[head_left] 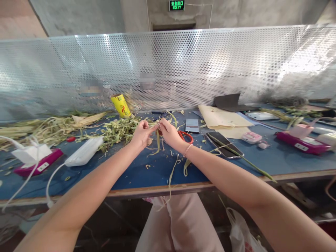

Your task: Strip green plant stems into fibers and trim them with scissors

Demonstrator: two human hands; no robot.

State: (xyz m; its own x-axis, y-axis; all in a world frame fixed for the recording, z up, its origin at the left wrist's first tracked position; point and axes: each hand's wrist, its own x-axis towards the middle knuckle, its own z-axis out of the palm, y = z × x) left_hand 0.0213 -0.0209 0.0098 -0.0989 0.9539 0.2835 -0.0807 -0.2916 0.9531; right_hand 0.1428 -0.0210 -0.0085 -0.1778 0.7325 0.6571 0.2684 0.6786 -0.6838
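My left hand (pixel 141 135) and my right hand (pixel 170 132) meet above the middle of the blue table, fingertips almost touching. Both are closed in a pinch on a thin dried leaf strip (pixel 158 140), whose greenish-yellow end hangs down below the fingers. The exact spot where they grip is small and partly hidden. Left of my left hand lies a heap of cut dried leaf pieces (pixel 118 128). Red scissor-like handles (pixel 189 137) show just behind my right wrist. A loose pale strip (pixel 171 176) droops over the table's front edge.
A yellow tube (pixel 120 105) stands tilted behind the heap. To the left are a white power bank-like block (pixel 84 151) and a purple power strip (pixel 39 164) with cables. A phone (pixel 224 144), brown paper (pixel 223 117) and another purple strip (pixel 304 143) lie right. A perforated metal screen (pixel 168 66) closes the back.
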